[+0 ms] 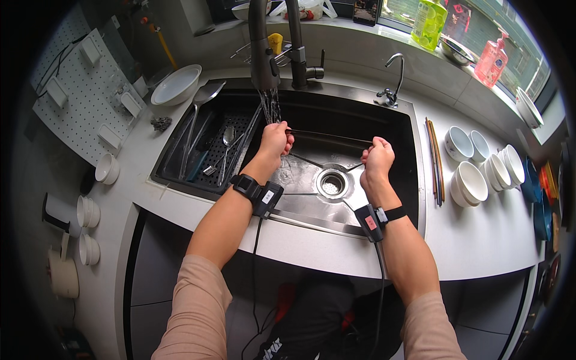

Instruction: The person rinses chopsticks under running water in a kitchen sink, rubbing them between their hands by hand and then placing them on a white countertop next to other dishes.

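A thin dark stick, probably a chopstick, spans level between my two hands above the sink. My left hand pinches one end, close under the stream of running water. At the other end, the fingers of my right hand are closed on the stick. Below lies the stainless steel sink with its round drain. The dark pull-down faucet hangs over the left part of the basin. Several chopsticks rest on the counter to the right of the sink.
Left in the sink, a black perforated drain basket holds a spoon and other utensils. White bowls stand at right, more cups at left. A small tap rises behind the rim. Cables hang from both wrist devices.
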`<action>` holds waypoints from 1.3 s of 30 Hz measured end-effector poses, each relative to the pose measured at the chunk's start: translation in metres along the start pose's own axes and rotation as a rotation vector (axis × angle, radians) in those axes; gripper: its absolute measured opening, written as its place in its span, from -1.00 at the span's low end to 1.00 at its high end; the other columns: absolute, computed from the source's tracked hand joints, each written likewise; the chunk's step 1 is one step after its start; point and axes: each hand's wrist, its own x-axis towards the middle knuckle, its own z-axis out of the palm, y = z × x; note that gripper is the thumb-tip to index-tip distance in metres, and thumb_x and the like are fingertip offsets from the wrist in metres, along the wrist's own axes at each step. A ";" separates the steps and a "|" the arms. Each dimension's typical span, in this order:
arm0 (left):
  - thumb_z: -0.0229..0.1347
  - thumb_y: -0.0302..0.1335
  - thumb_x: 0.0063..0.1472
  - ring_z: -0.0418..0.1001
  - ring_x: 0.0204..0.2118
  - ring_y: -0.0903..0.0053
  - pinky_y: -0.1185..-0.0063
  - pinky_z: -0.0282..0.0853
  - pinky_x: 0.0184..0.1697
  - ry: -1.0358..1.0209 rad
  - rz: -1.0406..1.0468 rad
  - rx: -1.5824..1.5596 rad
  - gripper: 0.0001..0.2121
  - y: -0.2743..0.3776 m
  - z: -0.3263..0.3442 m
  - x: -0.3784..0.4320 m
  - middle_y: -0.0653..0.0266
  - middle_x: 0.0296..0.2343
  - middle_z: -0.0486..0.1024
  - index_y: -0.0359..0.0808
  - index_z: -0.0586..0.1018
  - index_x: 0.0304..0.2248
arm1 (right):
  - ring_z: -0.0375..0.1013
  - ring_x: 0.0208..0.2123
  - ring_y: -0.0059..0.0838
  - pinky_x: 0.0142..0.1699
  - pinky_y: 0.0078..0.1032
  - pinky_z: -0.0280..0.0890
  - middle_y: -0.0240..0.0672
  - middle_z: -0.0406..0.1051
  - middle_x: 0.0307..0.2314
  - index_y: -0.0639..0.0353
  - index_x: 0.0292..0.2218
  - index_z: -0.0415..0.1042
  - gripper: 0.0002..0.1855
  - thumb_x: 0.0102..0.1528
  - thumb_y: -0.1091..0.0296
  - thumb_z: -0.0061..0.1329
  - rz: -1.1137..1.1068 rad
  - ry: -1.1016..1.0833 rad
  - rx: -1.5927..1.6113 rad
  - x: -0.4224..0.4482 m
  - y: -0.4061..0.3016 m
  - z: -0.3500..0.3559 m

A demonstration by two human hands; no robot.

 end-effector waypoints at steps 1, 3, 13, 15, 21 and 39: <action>-0.18 -0.32 0.31 0.15 -0.73 0.73 0.74 0.05 -0.71 0.000 0.000 0.000 -0.79 -0.002 -0.001 0.003 0.40 -0.68 0.30 -0.25 0.35 -0.42 | 0.16 -0.70 -0.64 -0.63 -0.68 0.06 -0.47 0.16 -0.67 0.17 -0.32 0.28 -0.93 0.13 0.41 -0.17 0.028 -0.020 0.047 -0.001 -0.001 0.000; -0.17 -0.34 0.31 0.10 -0.74 0.76 0.74 -0.01 -0.72 -0.069 -0.004 -0.055 -0.80 -0.005 -0.002 0.005 0.44 -0.70 0.25 -0.25 0.35 -0.42 | 0.18 -0.69 -0.62 -0.62 -0.68 0.08 -0.46 0.18 -0.66 0.17 -0.31 0.27 -0.91 0.13 0.40 -0.14 0.073 -0.067 0.150 0.000 -0.001 -0.002; -0.15 -0.28 0.31 0.06 -0.77 0.77 0.73 -0.03 -0.73 -0.431 -0.230 0.363 -0.70 0.001 0.014 -0.014 0.52 -0.75 0.22 -0.27 0.39 -0.52 | 0.37 -0.53 -0.58 -0.49 -0.70 0.26 -0.38 0.33 -0.54 0.25 -0.21 0.37 -0.79 0.18 0.32 -0.11 0.227 -0.672 -0.027 -0.021 -0.008 0.010; -0.14 -0.25 0.30 0.20 -0.72 0.74 0.72 0.10 -0.67 -0.494 -0.212 0.445 -0.68 -0.005 0.013 -0.010 0.48 -0.71 0.31 -0.29 0.44 -0.49 | 0.33 -0.51 -0.65 -0.44 -0.70 0.25 -0.44 0.32 -0.53 0.20 -0.23 0.39 -0.78 0.21 0.26 -0.16 0.103 -0.669 -0.355 -0.024 -0.008 0.010; -0.07 -0.26 0.25 0.43 -0.35 0.66 0.63 0.34 -0.33 -0.547 -0.026 0.611 -0.74 -0.010 0.017 -0.008 0.38 -0.40 0.49 -0.27 0.52 -0.26 | 0.31 -0.53 -0.60 -0.42 -0.64 0.24 -0.42 0.32 -0.57 0.20 -0.44 0.31 -0.72 0.24 0.23 -0.26 0.009 -0.651 -0.540 -0.020 0.007 0.008; -0.19 -0.36 0.31 0.46 -0.28 0.45 0.51 0.30 -0.22 -0.085 0.220 -0.373 -0.81 0.000 0.000 0.004 0.22 -0.36 0.51 -0.23 0.40 -0.38 | 0.41 -0.46 -0.39 -0.33 -0.44 0.29 -0.16 0.43 -0.54 0.38 -0.36 0.41 -0.71 0.07 0.25 -0.05 -0.119 -0.734 -0.992 -0.023 0.010 0.004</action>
